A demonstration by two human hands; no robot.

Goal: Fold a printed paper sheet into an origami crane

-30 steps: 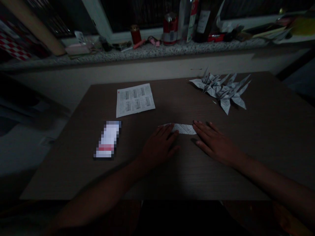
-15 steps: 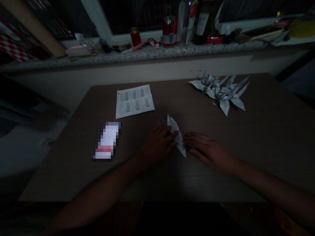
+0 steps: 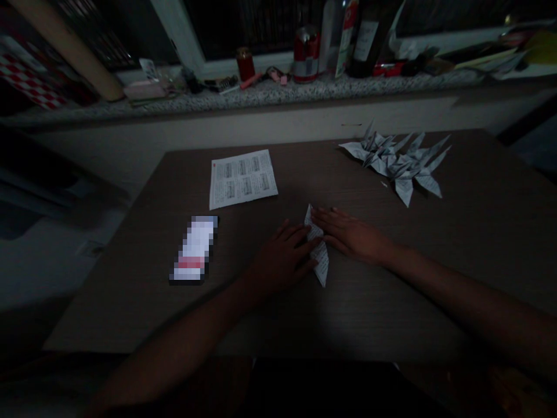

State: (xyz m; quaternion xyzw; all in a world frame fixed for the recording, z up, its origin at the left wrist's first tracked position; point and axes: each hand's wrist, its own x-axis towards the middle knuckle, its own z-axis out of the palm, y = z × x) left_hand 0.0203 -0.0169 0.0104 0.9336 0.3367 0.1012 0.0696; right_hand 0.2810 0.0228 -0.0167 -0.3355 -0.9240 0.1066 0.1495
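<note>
A narrow, folded piece of printed paper [image 3: 322, 264] lies flat on the table in front of me, pointed at both ends. From the left, my left hand [image 3: 285, 252] rests on it with fingers spread over its left edge. My right hand [image 3: 350, 232] lies flat along the upper right side, its fingertips touching the paper near the far point. Part of the paper's middle is hidden under the fingers of both hands.
Several folded paper cranes [image 3: 395, 159] sit bunched at the table's back right. A printed sheet [image 3: 243, 179] lies at the back left, and a phone [image 3: 195, 249] with a blurred screen is nearer me. Bottles and a red can [image 3: 306, 55] line the stone sill [image 3: 261, 96].
My right hand has moved up and left, from beside the folded paper onto its upper edge. The paper has turned slightly more upright in view. My left hand stays on it.
</note>
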